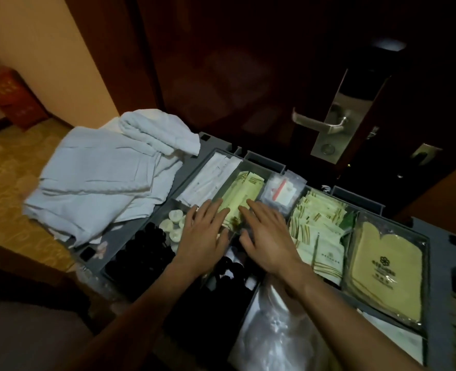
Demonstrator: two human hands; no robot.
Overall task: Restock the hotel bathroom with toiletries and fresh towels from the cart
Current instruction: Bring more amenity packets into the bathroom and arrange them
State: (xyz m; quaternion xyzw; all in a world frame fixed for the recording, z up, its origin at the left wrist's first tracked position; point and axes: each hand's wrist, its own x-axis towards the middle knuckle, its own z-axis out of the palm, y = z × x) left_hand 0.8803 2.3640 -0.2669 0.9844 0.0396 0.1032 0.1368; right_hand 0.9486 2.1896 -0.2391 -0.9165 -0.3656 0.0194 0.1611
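The grey cart tray (208, 140) holds divided compartments of toiletries. My left hand (205, 234) and my right hand (268, 234) lie side by side over the middle compartment, fingers straight, tips touching the pale green sachets (244, 191). Neither hand holds anything. White sachets (210, 175) fill the compartment to the left. Small white caps (172, 226) and black bottle tops (141, 250) sit near my left wrist. A heap of pale towels (109, 178) lies on the cart's left end.
More green packets (317, 223) and a yellow wrapped mitt (384, 269) fill the right compartments. A clear packet (283, 191) sits behind my right hand. Clear plastic bags (277, 333) lie at the front. A dark door with a metal handle (326, 124) stands right behind the cart.
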